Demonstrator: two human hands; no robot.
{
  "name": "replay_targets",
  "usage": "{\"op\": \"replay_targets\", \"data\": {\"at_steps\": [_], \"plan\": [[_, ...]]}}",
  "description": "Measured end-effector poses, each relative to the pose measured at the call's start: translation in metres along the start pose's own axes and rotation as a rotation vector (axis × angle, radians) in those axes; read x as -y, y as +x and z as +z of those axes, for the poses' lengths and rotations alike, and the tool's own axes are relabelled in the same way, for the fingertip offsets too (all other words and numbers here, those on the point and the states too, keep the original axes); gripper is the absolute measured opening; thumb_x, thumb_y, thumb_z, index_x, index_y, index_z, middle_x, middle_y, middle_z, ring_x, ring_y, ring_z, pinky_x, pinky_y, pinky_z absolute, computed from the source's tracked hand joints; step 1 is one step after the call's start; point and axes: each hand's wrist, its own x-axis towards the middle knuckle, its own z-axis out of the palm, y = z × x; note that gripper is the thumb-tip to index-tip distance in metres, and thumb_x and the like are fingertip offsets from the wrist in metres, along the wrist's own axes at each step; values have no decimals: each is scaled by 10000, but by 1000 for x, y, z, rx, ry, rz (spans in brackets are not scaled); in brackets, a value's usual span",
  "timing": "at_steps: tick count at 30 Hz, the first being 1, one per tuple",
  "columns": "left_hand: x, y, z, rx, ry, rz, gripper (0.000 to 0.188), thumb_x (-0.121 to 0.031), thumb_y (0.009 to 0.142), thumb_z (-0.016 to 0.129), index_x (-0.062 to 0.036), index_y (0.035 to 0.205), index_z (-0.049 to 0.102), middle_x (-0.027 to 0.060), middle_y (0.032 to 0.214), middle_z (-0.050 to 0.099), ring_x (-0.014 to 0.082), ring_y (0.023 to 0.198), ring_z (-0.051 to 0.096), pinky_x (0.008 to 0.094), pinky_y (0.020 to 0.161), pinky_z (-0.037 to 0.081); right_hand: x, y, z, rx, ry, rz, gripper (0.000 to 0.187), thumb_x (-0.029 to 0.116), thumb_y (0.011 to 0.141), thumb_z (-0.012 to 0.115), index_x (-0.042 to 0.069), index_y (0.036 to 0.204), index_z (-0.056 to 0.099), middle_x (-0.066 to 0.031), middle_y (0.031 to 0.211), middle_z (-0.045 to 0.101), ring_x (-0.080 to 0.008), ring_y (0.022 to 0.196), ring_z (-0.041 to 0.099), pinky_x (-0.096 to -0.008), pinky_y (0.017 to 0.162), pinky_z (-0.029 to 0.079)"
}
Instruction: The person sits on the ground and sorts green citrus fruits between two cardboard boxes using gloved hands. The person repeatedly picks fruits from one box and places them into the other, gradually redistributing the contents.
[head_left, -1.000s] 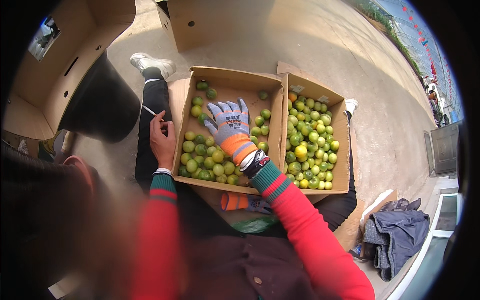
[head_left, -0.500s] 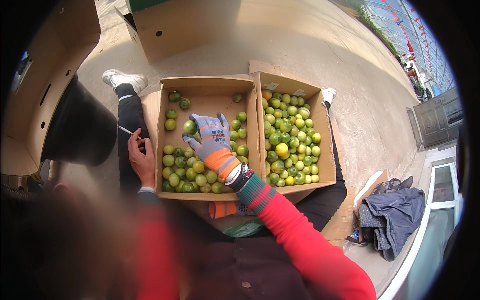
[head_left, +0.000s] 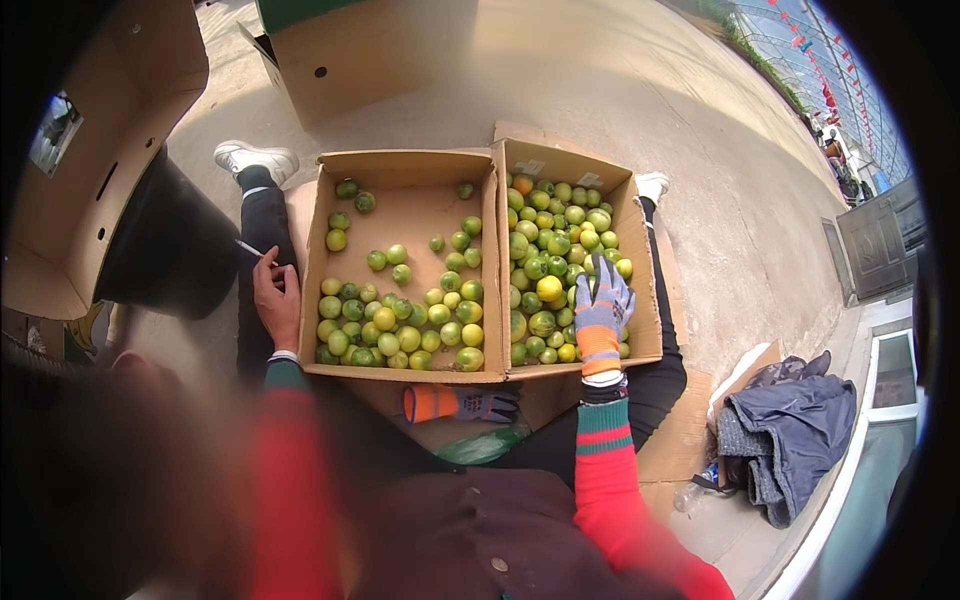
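Two cardboard boxes sit side by side between my outstretched legs. The left box [head_left: 410, 215] has green tomatoes [head_left: 384, 318] gathered along its near side, with others scattered at its left and right walls and a few in the middle. In the right box [head_left: 648, 300], green and yellowish tomatoes [head_left: 549, 288] are piled thickly. My right hand [head_left: 603, 312], in a grey and orange work glove, lies over this pile with its fingers stretched out, touching tomatoes at the right side. My bare left hand [head_left: 277, 300] rests by my left thigh, a cigarette [head_left: 248, 248] pinched between its fingers.
A spare orange and grey glove [head_left: 460, 404] and some green plastic [head_left: 482, 447] lie before the boxes. At left stand a black bucket [head_left: 170, 245] and a large carton [head_left: 150, 60]; another carton [head_left: 370, 65] is ahead. A dark jacket [head_left: 790, 435] lies at right.
My right hand has moved from the left box rightward into the right box. The tomato it held now lies in the left box's middle among others. My left hand stays put with the cigarette.
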Motion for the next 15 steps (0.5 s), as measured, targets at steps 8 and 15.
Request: {"op": "replay_targets", "data": {"at_steps": [8,15], "plan": [[-4,-4,-1,-12,20,-47,351,-36,823,587,-48,1173,559,84,1000,572,170,794,600,292,714,499,141,-23,-1,25,329,-550,378,254,818,624,142,1175,574,-67,1175,577,-265,1171,472,-488,1091,203],[-15,-2,7,-3,-36,-60,351,-42,821,589,-51,1170,561,81,1050,575,167,804,605,297,721,480,236,-13,66,445,-21,-767,446,343,846,584,181,1257,523,-59,1227,567,-242,1201,467,-543,1092,166]]}}
